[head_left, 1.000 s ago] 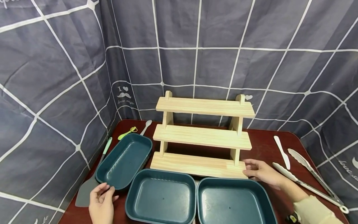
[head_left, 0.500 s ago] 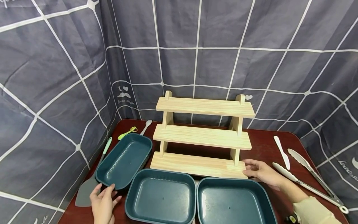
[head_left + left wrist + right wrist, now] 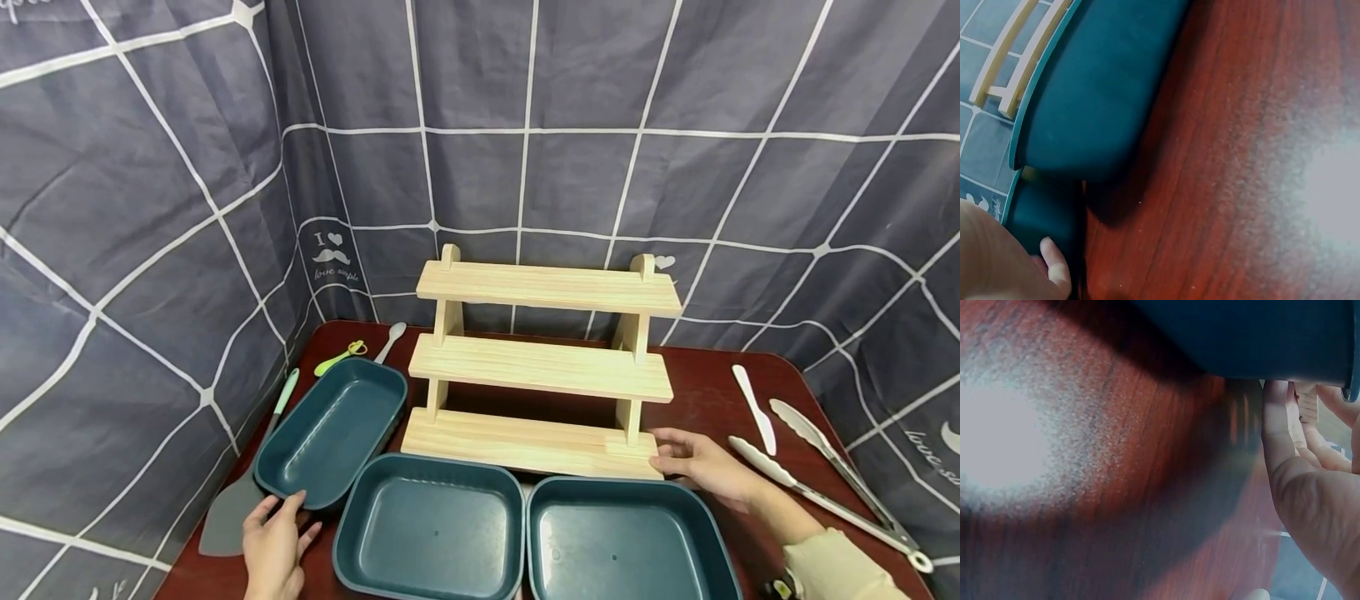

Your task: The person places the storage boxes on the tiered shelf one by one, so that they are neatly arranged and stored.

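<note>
A three-tier wooden display shelf (image 3: 540, 367) stands on the table, behind two dark teal bins, a middle bin (image 3: 431, 525) and a right bin (image 3: 626, 537). My right hand (image 3: 708, 467) holds the right end of its bottom tier; in the right wrist view the wood shows between the thumb and fingers. A third, left bin (image 3: 330, 429) sits at an angle on the left. My left hand (image 3: 273, 546) is at that bin's front end, fingertips at its rim, fingers loosely spread. In the left wrist view, the thumb (image 3: 1054, 259) lies in front of the bin's wall.
Left of the bins lie a grey spatula (image 3: 232, 508), a green peeler-like tool (image 3: 341, 357) and a white spoon (image 3: 390, 340). On the right are a white spreader (image 3: 753, 408) and metal tongs (image 3: 840, 492). Grey gridded curtain (image 3: 585, 75) surrounds the red-brown table (image 3: 705, 375).
The left hand's fingers have spread from a closer bunch, and the hand has shifted slightly at the left bin's front end. The right hand, shelf and bins keep their places.
</note>
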Demonstrator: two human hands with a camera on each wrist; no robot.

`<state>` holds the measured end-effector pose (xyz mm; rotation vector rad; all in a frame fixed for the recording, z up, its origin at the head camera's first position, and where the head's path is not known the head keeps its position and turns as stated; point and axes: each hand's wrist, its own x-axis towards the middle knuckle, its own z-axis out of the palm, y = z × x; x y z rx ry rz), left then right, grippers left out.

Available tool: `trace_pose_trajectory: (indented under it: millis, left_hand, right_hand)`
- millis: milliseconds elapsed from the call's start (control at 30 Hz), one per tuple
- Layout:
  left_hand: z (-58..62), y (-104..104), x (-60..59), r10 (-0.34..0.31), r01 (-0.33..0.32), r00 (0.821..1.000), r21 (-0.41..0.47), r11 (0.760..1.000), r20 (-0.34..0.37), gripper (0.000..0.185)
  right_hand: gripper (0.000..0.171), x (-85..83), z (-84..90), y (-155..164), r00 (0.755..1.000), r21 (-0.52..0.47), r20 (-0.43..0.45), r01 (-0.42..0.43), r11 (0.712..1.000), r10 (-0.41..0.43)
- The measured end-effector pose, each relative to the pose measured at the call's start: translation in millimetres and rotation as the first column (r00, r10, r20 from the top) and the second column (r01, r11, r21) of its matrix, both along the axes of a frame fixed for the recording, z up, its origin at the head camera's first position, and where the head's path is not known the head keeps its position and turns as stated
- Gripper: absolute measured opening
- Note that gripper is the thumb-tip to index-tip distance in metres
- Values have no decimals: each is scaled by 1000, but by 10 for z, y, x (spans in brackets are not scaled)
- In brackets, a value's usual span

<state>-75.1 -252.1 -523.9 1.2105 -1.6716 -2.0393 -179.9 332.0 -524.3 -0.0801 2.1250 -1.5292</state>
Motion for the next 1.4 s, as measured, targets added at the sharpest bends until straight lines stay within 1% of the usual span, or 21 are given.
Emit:
trace_pose_trajectory:
  millis: [100,200,300,367,500,600,733,833,900,1067,1200,1267,1400]
  left_hand:
    - [-5,6,-12,6,-5,1000,-25,1000,19,47]
    - [1,17,-19,9,-7,999,-34,999,43,36]
    - [14,27,-23,8,-7,998,-24,1000,60,39]
    - [23,28,-20,6,-6,998,-6,1000,54,41]
    - [63,38,-15,0,-2,999,30,1000,47,37]
    - [111,55,-20,-4,2,1000,64,998,26,34]
    - [183,66,-24,-23,27,999,133,991,-35,32]
    - [217,69,-24,-18,30,997,173,984,-72,30]
    - [223,74,-21,-5,21,996,189,982,-89,29]
    - [234,83,-6,28,-8,995,198,980,-95,27]
    - [274,86,23,59,-29,990,228,973,-127,25]
    - [306,80,38,89,-50,985,251,967,-146,25]
    - [393,73,64,146,-86,970,286,954,-196,29]
  right_hand:
    - [74,7,-10,3,1000,-10,0,4,1000,-4]
    - [73,12,-15,8,1000,-22,-4,-4,1000,4]
    - [73,14,-15,6,1000,-20,2,5,1000,-5]
    - [74,14,-17,7,1000,-16,1,4,1000,-4]
    - [75,14,-17,0,1000,-12,7,13,1000,-13]
    - [76,14,-17,-6,1000,-13,4,17,1000,-17]
    - [77,13,-25,-4,1000,-18,3,15,1000,-15]
    - [77,9,-37,3,1000,-20,8,17,1000,-17]
    - [76,5,-46,8,1000,-20,11,17,1000,-17]
    - [76,2,-55,12,1000,-13,15,18,1000,-17]
    - [76,5,-49,7,1000,-22,19,19,1000,-18]
    - [76,7,-47,4,1000,-33,21,18,999,-17]
    - [75,11,-47,2,999,-52,29,20,998,-18]
